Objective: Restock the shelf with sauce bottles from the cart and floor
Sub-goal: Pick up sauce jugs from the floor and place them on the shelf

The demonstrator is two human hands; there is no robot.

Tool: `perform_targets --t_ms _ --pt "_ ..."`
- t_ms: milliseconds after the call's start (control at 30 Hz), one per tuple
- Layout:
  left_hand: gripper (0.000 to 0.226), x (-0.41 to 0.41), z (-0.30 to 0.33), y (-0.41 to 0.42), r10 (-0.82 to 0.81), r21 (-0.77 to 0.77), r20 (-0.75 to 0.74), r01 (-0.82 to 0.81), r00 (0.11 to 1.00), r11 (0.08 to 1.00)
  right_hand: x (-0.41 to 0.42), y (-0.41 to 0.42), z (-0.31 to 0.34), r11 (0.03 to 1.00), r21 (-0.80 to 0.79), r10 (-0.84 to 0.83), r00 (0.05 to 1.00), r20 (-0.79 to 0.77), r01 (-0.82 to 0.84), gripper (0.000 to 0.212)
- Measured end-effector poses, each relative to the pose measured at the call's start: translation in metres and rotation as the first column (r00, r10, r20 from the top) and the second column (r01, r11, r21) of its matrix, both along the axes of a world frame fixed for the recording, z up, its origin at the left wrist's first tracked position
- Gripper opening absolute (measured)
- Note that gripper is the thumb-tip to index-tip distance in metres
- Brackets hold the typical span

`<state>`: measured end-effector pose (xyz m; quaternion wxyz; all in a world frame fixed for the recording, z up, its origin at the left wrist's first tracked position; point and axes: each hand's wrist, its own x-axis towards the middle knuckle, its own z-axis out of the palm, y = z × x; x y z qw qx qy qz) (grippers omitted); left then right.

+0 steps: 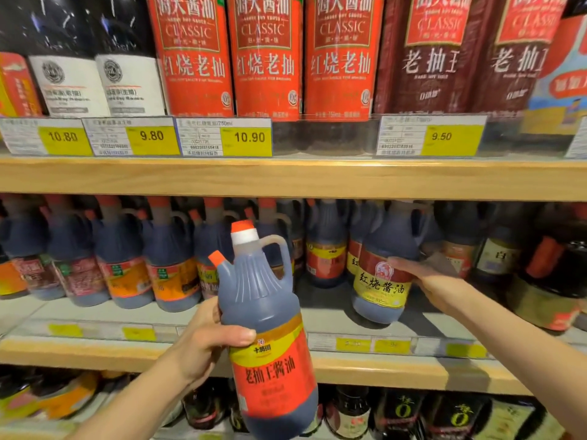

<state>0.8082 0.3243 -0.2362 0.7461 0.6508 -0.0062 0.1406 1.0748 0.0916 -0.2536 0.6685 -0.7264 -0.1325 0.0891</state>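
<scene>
My left hand [203, 338] grips a dark sauce jug [270, 328] with a red label, white neck, orange caps and a side handle. It holds the jug upright in front of the middle shelf [365, 365]. My right hand [425, 277] reaches onto that shelf, its fingers laid against the right side of a standing jug with a yellow and red label [381, 277]. Between the two jugs lies a bare stretch of shelf floor [324, 300].
Rows of similar jugs [127, 265] fill the middle shelf at left and behind. Tall red and dark soy sauce bottles [266, 58] stand on the upper shelf above yellow price tags [247, 138]. Smaller dark bottles [403, 414] line the lower shelf.
</scene>
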Motion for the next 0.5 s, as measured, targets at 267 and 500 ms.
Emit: perform_targets --t_ms 267,500 --pt "0.054 0.017 -0.003 0.004 0.008 0.018 0.017 -0.008 1.0 1.0 -0.008 -0.006 0.007 0.979 -0.066 0.194 0.98 0.048 -0.191 0.112" --pt "0.069 0.019 -0.004 0.002 0.009 0.008 0.032 -0.009 0.999 1.0 -0.014 -0.013 0.013 0.941 -0.178 0.296 0.955 0.016 -0.289 0.09"
